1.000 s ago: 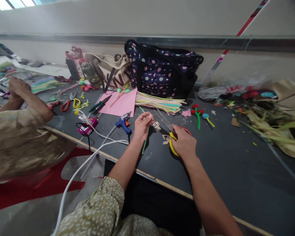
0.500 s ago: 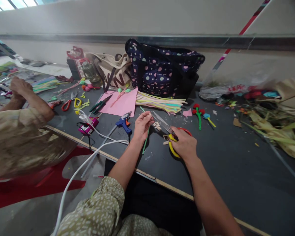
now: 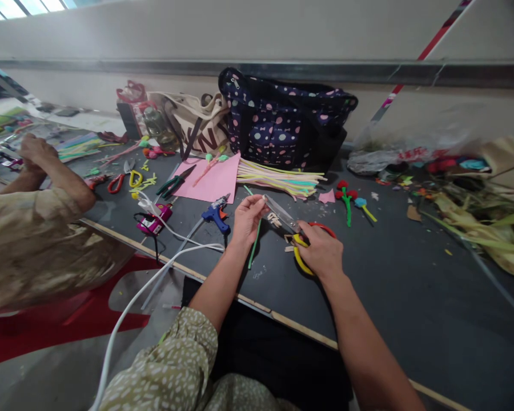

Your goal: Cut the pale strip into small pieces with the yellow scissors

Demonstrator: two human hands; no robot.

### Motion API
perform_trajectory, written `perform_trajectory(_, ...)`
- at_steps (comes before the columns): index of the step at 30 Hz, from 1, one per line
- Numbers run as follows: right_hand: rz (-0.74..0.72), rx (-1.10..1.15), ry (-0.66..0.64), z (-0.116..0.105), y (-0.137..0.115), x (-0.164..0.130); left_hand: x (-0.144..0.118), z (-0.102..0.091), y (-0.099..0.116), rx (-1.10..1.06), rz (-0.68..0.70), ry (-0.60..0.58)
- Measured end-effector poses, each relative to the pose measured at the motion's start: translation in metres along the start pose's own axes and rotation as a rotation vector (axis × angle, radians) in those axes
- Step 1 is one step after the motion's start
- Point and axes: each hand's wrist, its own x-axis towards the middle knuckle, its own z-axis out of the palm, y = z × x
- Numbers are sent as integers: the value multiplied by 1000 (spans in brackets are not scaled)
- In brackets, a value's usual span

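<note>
My right hand point(image 3: 321, 251) grips scissors point(image 3: 297, 231) with yellow and red handles, their blades pointing up-left toward my left hand. My left hand point(image 3: 246, 220) pinches a small pale piece at its fingertips, right at the blade tips, with a green pipe cleaner point(image 3: 252, 248) running down beneath it. Small pale cut scraps point(image 3: 276, 218) lie on the dark table point(image 3: 389, 285) between the hands.
A blue glue gun point(image 3: 214, 215), pink sheet point(image 3: 209, 180), bundle of pipe cleaners point(image 3: 282, 180), polka-dot bag point(image 3: 282, 123) and small pipe-cleaner flowers point(image 3: 346, 200) lie beyond. Another person's arm point(image 3: 47, 177) works at the left. Leafy clutter point(image 3: 475, 211) fills the right.
The scissor blades have swung up toward my left fingertips. My left hand has shifted slightly; the person at left has barely moved.
</note>
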Motion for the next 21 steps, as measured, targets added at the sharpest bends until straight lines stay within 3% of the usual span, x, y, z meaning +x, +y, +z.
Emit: perform_trajectory(21, 9, 40, 1, -2, 0, 1, 1, -1, -1, -2, 16, 41)
